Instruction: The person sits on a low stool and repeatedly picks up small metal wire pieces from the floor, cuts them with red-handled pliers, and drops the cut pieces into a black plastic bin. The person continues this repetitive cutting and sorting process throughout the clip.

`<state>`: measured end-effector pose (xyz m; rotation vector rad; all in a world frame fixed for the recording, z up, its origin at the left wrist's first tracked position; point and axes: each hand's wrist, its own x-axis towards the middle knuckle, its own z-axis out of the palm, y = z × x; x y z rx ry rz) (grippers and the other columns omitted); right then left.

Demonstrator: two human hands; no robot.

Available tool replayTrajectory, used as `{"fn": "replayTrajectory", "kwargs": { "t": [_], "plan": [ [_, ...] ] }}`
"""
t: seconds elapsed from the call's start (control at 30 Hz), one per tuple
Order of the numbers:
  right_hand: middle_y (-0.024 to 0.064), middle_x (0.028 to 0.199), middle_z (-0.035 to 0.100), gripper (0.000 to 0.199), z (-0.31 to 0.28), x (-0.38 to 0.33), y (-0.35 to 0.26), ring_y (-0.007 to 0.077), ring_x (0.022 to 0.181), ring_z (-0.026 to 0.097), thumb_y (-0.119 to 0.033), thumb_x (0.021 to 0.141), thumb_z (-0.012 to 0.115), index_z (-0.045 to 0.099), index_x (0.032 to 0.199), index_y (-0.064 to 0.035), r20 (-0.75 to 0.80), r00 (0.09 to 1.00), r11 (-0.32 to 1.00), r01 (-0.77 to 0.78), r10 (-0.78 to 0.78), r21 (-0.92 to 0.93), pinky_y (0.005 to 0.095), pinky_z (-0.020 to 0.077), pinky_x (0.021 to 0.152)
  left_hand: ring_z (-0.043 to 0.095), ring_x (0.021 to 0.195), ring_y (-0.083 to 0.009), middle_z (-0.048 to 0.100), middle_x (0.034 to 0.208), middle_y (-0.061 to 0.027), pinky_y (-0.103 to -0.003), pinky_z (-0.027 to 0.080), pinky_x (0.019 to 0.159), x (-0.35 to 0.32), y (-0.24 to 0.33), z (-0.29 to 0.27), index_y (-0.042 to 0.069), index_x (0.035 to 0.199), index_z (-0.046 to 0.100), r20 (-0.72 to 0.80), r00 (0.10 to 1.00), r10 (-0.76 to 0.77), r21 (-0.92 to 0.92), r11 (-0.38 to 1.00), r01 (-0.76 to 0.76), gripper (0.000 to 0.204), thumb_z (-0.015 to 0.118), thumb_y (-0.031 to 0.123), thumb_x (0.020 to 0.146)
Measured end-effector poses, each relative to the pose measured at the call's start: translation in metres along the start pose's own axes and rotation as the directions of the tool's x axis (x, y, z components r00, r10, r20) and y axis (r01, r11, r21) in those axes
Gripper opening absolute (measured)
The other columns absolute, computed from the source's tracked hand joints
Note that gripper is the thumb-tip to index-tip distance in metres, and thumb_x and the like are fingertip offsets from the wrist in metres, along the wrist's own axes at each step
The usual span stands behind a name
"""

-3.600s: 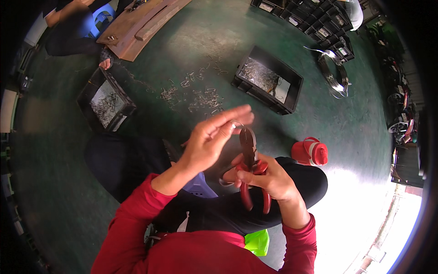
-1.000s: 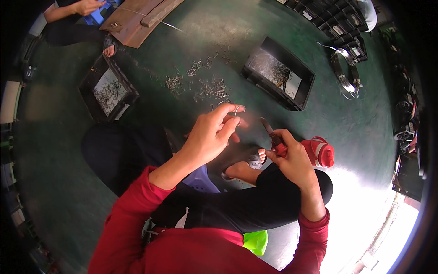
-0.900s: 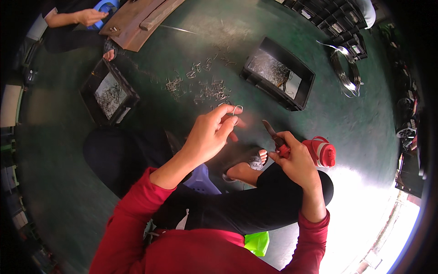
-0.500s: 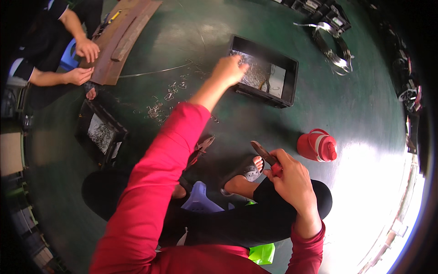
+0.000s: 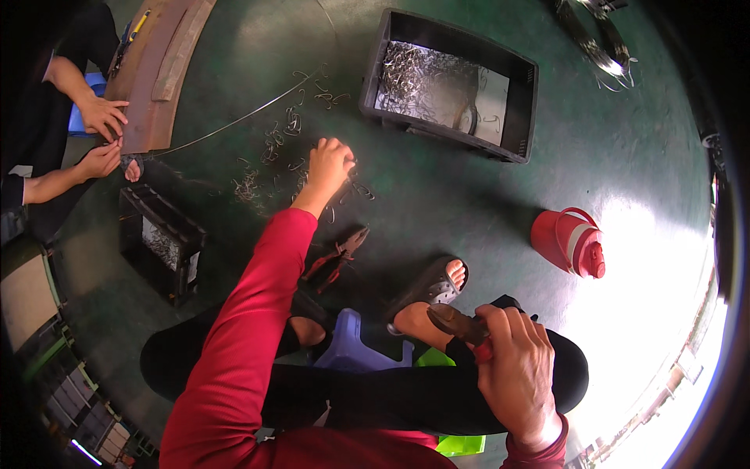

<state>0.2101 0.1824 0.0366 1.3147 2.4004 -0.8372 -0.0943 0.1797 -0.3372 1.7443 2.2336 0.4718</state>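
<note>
My right hand [image 5: 522, 374] is wrapped round red-handled pliers [image 5: 453, 321], their dark jaws pointing up and to the left above my leg. My left hand [image 5: 329, 172] reaches out low over the floor, its fingers curled downward and their tips hidden. Beneath and beside it lie loose bent wire hooks [image 5: 272, 143], scattered in small clusters. A second pair of pliers [image 5: 341, 253], also with red handles, rests on the floor nearer to me than that hand. Beyond, a large black crate [image 5: 525, 109] holds a heap of similar bent wire pieces [image 5: 408, 76].
A red jug [image 5: 556, 238] stands at the right, and wire coils [image 5: 598, 47] lie far right. At the left is a smaller black crate [image 5: 191, 254] with wire pieces. Another person's hands [image 5: 101, 117] work at a board [image 5: 148, 94]. A purple stool [image 5: 348, 344] is under me.
My left hand has come back from the large crate to the wire hooks on the floor, its fingers now curled down. My right hand has lowered slightly, still gripping the pliers. The view has shifted.
</note>
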Motion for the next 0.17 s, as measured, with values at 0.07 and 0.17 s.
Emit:
{"fn": "replayTrajectory", "kwargs": {
  "t": [0.07, 0.17],
  "plan": [
    [0.0135, 0.09, 0.06, 0.035, -0.0003, 0.0027, -0.0021, 0.0357, 0.081, 0.058, 0.002, 0.071, 0.065, 0.056, 0.105, -0.0042, 0.004, 1.0, 1.0, 0.003, -0.003, 0.001, 0.0421, 0.0451, 0.075, 0.055, 0.096, -0.0267, 0.06, 0.094, -0.0009, -0.044, 0.046, 0.078, 0.0004, -0.003, 0.0021, 0.015, 0.083, 0.068, 0.03, 0.999, 0.024, 0.04, 0.999, -0.025, 0.012, 0.076, 0.016, 0.073],
    [0.014, 0.092, 0.06, 0.037, -0.002, -0.0009, -0.0028, 0.036, 0.083, 0.058, 0.002, 0.071, 0.065, 0.056, 0.106, -0.0048, 0.018, 1.0, 1.0, 0.004, -0.004, 0.016, 0.0427, 0.0449, 0.076, 0.054, 0.099, -0.0269, 0.06, 0.097, -0.0021, -0.045, 0.045, 0.081, -0.0056, -0.0009, -0.0005, 0.014, 0.081, 0.068, 0.042, 0.999, 0.007, 0.005, 1.0, -0.007, 0.008, 0.074, 0.016, 0.076]
  ]
}}
